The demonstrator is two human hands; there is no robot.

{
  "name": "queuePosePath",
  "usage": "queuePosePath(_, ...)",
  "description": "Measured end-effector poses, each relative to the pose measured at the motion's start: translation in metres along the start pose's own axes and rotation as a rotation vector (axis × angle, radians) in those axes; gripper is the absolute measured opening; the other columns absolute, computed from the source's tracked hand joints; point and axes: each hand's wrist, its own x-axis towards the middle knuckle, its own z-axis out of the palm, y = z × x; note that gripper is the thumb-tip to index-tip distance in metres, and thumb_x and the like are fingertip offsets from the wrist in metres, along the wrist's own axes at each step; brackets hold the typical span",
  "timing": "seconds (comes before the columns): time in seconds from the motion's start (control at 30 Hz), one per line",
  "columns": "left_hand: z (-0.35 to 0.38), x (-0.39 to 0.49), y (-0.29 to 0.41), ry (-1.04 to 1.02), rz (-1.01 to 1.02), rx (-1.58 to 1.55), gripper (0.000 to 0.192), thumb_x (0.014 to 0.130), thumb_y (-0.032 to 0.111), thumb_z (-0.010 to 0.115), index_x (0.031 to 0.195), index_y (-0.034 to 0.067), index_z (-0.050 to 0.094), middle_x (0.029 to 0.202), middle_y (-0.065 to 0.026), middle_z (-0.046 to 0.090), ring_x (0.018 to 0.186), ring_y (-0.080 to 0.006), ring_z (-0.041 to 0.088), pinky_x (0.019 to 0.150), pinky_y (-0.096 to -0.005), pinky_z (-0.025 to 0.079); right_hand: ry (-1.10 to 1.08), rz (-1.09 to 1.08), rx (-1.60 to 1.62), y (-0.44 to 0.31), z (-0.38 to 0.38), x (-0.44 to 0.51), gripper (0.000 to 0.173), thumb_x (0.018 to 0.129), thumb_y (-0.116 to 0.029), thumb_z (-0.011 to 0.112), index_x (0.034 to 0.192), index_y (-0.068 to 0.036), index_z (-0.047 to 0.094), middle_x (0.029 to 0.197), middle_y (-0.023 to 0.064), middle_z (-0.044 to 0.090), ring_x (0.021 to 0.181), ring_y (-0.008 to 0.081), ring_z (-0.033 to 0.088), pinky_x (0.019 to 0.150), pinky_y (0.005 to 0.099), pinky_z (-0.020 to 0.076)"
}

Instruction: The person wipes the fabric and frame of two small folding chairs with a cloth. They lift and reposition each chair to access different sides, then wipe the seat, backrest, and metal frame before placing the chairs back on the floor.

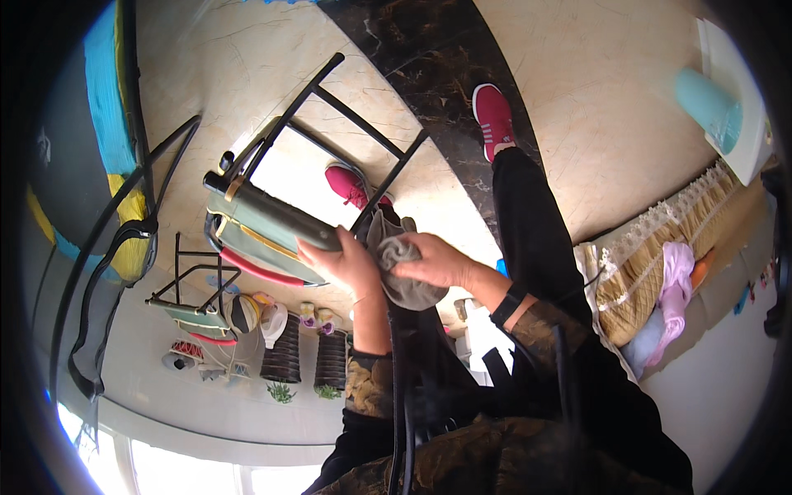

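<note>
A folding stool [266, 207] with a black metal frame and a grey-green fabric seat is held tilted, its legs pointing up and away from me. My left hand [346, 263] grips the near end of its fabric-wrapped seat tube. Yellow trim runs along the fabric, and a red stretch of tube shows below it. In my right hand [436, 263] is a bunched grey cloth [411, 288], close beside the stool's near end. Part of the cloth hangs below my fingers. Whether the cloth touches the stool cannot be told.
A similar folding stool [198, 315] stands at left, near a ball [242, 314] and two dark ribbed planters [281, 356]. A large black-framed item [133, 229] with blue and yellow bands rises at far left. A quilted gold cover [643, 284] and a light-blue bin [708, 111] are at right.
</note>
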Motion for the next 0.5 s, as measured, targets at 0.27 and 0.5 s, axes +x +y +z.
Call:
queuePosePath(0.27,-0.068,0.038,-0.06,0.105,-0.457,-0.572,0.046,0.093,-0.001,0.062,0.137,-0.004,0.052,0.124,-0.0147,0.065,0.106,-0.0247,0.066,0.094,-0.0363,0.054,0.063,-0.142,-0.634,-0.01,0.055,0.021,0.047,0.08,-0.026,0.079,0.125,-0.016,0.07,0.117,0.0096,0.068,0.107,0.0324,0.069,0.093,0.0411,0.0558)
queuePosePath(0.5,-0.051,0.056,-0.075,0.063,-0.542,-1.033,0.047,0.089,-0.01,0.06,0.134,0.001,0.055,0.12,-0.013,0.067,0.104,-0.0242,0.069,0.094,-0.0365,0.058,0.134,-0.406,-0.817,-0.008,0.063,0.046,0.047,0.076,-0.019,0.083,0.122,-0.017,0.069,0.111,0.0066,0.066,0.101,0.0311,0.069,0.086,0.0407,0.0574)
